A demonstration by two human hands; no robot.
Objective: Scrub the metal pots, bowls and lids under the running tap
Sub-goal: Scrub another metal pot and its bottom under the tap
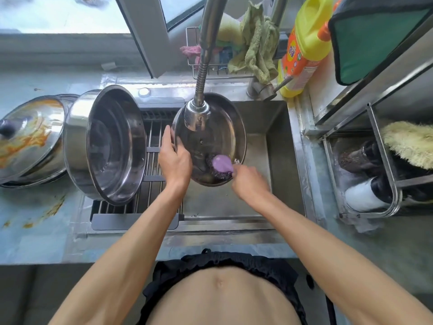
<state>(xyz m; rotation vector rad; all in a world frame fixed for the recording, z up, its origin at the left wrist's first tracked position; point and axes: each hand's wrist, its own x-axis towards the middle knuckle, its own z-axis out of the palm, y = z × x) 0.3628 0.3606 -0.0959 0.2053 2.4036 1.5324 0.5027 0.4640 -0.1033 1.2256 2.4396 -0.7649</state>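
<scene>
- Steel everywhere: greasy lid [28, 137] on the desk far left; big pot [117, 144] tipped on the sink rack
- left hand [174, 158] grips the lid [210, 139] under the tap [196, 113]
- right hand [249, 181] clutches purple-handled scourer [221, 166], scrubbing; next, probably rinse, turn

You have bright daylight pouring in from the window [70, 15] at eleven o'clock, blown out to near white there and throwing glare across the steel pot [117, 146] at nine o'clock. Your right hand [249, 181] is smeared by motion blur. The wide lens bends straight edges at three o'clock, and fine detail looks soft throughout.
</scene>
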